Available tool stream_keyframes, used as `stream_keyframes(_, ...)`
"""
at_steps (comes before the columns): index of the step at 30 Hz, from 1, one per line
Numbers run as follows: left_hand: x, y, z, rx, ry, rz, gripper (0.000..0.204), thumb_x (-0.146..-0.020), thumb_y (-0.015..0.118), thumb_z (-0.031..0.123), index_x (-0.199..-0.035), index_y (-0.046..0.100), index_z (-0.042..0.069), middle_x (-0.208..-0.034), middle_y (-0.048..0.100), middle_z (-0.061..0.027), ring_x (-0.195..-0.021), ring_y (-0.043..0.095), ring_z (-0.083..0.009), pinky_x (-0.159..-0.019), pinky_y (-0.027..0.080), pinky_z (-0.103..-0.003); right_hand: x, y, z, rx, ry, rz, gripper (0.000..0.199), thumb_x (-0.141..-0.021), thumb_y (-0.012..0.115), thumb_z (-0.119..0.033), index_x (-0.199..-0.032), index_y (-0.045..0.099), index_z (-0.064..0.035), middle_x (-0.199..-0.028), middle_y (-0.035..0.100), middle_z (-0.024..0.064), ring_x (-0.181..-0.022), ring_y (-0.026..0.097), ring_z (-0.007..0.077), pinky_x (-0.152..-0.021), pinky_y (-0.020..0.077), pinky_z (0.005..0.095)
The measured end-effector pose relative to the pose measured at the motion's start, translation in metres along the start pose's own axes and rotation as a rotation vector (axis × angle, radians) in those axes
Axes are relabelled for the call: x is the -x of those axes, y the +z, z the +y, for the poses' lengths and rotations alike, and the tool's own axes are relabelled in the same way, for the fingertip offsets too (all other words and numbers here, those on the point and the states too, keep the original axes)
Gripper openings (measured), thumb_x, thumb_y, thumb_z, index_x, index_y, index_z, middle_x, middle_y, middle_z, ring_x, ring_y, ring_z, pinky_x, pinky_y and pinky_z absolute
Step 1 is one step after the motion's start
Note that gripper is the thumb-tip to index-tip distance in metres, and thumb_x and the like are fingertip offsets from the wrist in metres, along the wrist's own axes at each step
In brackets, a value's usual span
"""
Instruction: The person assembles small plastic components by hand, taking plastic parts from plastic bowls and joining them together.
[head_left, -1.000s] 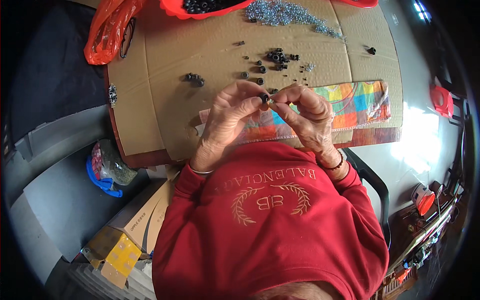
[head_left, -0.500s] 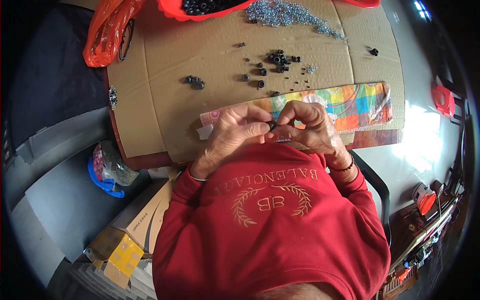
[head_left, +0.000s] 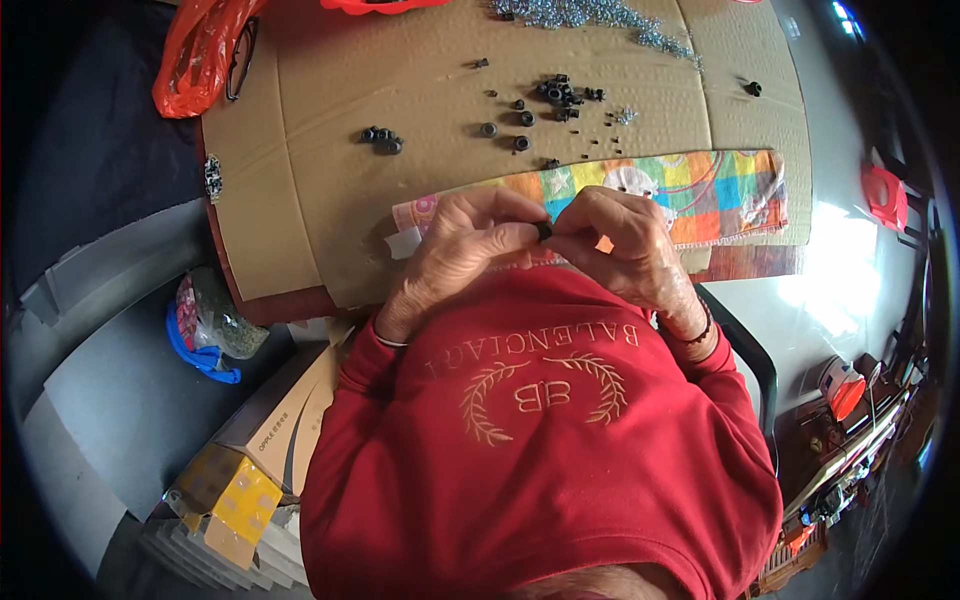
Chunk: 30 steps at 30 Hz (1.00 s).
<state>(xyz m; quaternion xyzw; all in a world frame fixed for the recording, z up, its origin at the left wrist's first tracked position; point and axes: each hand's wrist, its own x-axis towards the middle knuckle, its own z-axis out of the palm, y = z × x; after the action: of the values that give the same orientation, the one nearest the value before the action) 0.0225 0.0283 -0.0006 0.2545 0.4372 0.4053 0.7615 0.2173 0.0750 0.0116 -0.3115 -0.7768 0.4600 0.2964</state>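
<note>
You've got the small black plastic part [head_left: 545, 230] up between both hands, in front of your chest and over the near edge of the cardboard sheet [head_left: 345, 220]. Left hand [head_left: 465, 240]: thumb and forefinger pinch the part from its left. Right hand [head_left: 628, 245]: thumb and forefinger pinch at its right side, other fingers curled in. Exact contact is hidden by your fingertips; can't tell if anything smaller is in there too.

Checkered cloth [head_left: 735, 205] runs along the near side of the cardboard, behind and to the right of your hands. Can't tell if either hand touches it.

Beyond the cloth, near the middle: main cluster of black plastic parts [head_left: 557, 92], with loose rings and tiny black bits scattered around it. Small patch of shiny silvery pieces [head_left: 627, 116] sits just right of that cluster. Separate black group [head_left: 383, 140] off to the left; lone black piece [head_left: 754, 89] well apart on the right.

Far edge: big pile of shiny silvery-blue pieces [head_left: 590, 14], and a red container [head_left: 385, 5] cut off by the frame, contents out of view. Red plastic bag [head_left: 193, 65] hangs over the far left corner. Tan carton [head_left: 290, 425] stands below on your left. Black chair armrest [head_left: 755, 350] shows to your right.
</note>
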Motion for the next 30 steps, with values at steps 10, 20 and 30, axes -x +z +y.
stream_keyframes(10, 0.007, -0.006, -0.027, 0.358, -0.027, -0.189, 0.016, -0.083, 0.059, 0.003, -0.098, 0.058, -0.003, -0.086, 0.062, -0.0097, -0.075, 0.061, -0.0169, -0.067, 0.052, -0.026, 0.007, 0.007, 0.000, -0.404, 0.134, -0.083, 0.014, -0.073, 0.069, -0.003, -0.077, 0.055, -0.0022, -0.070, 0.057, 0.0041, -0.062, 0.054, 0.0130, -0.056, 0.0417, 0.0263)
stream_keyframes(20, 0.003, -0.014, -0.032, 0.548, 0.009, -0.092, 0.018, -0.087, 0.058, 0.010, -0.103, 0.057, 0.002, -0.088, 0.062, -0.0064, -0.077, 0.060, -0.0122, -0.070, 0.052, -0.027, 0.009, 0.031, 0.013, -0.241, -0.092, 0.290, 0.020, -0.068, 0.067, 0.009, -0.082, 0.055, 0.0030, -0.073, 0.058, 0.0085, -0.064, 0.054, 0.0168, -0.059, 0.0431, 0.0283)
stream_keyframes(30, -0.001, -0.004, -0.022, 0.421, 0.012, -0.111, 0.016, -0.085, 0.059, 0.008, -0.099, 0.058, 0.000, -0.087, 0.062, -0.0079, -0.076, 0.061, -0.0149, -0.069, 0.053, -0.028, 0.003, 0.023, 0.013, 0.014, -0.252, 0.214, 0.024, -0.063, 0.071, 0.006, -0.079, 0.055, -0.0014, -0.068, 0.058, 0.0077, -0.058, 0.055, 0.0181, -0.053, 0.0440, 0.0283)
